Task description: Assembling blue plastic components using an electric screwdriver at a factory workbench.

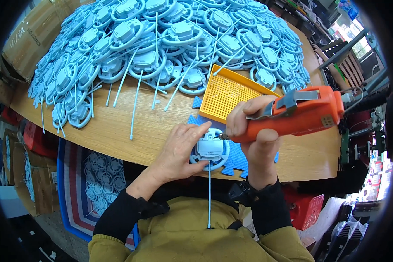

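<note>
Just right of centre, I have the right hand (256,150) with its fingers wrapped around an orange electric screwdriver (299,114), its bit pointing left to the upper part of a pale-blue plastic ring part (210,148). That part lies at centre, over a blue foam mat (238,159), its thin stem running toward the lower edge; I can't tell whether the bit touches it. The left hand (179,148) grasps its left side, thumb below, fingers above. Above it I see a yellow perforated tray (225,94), and across the top a large pile of similar parts (161,39) on the wooden table (109,139).
</note>
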{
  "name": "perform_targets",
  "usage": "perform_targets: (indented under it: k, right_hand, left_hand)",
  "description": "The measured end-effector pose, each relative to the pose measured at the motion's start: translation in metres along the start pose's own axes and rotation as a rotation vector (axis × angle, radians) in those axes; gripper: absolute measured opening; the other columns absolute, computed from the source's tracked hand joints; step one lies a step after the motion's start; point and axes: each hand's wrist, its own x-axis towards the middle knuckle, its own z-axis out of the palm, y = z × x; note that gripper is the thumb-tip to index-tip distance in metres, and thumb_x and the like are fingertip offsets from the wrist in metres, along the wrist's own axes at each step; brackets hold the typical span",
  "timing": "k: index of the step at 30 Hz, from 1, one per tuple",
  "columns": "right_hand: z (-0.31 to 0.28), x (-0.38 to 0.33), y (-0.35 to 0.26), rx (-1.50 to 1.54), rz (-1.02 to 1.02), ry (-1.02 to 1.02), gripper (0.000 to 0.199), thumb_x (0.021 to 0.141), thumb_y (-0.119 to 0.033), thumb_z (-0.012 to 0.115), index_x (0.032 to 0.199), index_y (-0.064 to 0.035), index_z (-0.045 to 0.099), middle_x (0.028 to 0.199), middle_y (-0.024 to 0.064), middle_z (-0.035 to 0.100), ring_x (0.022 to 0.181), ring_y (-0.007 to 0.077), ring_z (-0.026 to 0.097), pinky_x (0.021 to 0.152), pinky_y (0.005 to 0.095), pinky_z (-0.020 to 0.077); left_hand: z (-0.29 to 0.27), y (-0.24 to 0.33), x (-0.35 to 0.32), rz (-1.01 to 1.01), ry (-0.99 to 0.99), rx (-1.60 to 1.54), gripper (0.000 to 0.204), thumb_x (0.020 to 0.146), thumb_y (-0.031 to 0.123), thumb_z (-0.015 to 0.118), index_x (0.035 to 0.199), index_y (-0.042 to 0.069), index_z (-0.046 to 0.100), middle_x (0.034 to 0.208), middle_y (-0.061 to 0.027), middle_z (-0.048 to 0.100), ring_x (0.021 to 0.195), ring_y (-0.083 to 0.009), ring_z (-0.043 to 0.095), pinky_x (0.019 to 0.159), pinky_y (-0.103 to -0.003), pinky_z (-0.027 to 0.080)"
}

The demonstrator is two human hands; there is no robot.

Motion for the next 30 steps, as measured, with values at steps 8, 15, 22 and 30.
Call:
perform_targets:
  k: [8,15,22,30]
  right_hand:
    - [0.001,0.003,0.009,-0.185,-0.002,-0.002,0.056,0.077,-0.052,0.069,0.096,-0.0038,0.049,0.064,0.0055,0.053,0.057,0.0160,0.053,0.051,0.0267,0.0448]
    - [-0.004,0.003,0.018,-0.216,0.048,0.019,0.050,0.078,-0.045,0.073,0.094,-0.0052,0.049,0.064,0.0052,0.053,0.057,0.0159,0.054,0.051,0.0266,0.0448]
    - [0.007,0.007,0.039,-0.169,0.016,0.066,0.052,0.083,-0.051,0.064,0.099,-0.0056,0.047,0.065,0.0049,0.051,0.059,0.0158,0.053,0.052,0.0287,0.0445]
    - [-0.013,0.019,0.005,-0.226,-0.149,0.011,0.057,0.082,-0.059,0.059,0.097,-0.0066,0.044,0.063,-0.0004,0.043,0.055,0.0098,0.042,0.049,0.0206,0.0355]
  left_hand:
    - [-0.001,0.002,-0.001,-0.016,-0.008,-0.008,0.089,0.063,0.018,0.077,0.140,0.007,0.034,0.113,-0.0132,0.055,0.110,-0.0288,0.049,0.102,-0.045,0.029]
    - [-0.004,0.003,0.001,-0.040,-0.061,0.040,0.083,0.064,0.019,0.077,0.136,0.004,0.038,0.123,-0.0161,0.052,0.117,-0.0338,0.047,0.106,-0.051,0.026]
    - [-0.024,0.008,-0.011,-0.004,-0.033,0.161,0.083,0.064,0.019,0.073,0.138,0.005,0.038,0.109,-0.0139,0.054,0.107,-0.0311,0.050,0.099,-0.050,0.032]
    - [-0.125,0.035,-0.161,-0.350,0.263,0.605,0.068,0.063,0.020,0.072,0.126,0.007,0.048,0.120,-0.0133,0.051,0.115,-0.0351,0.047,0.099,-0.055,0.031]
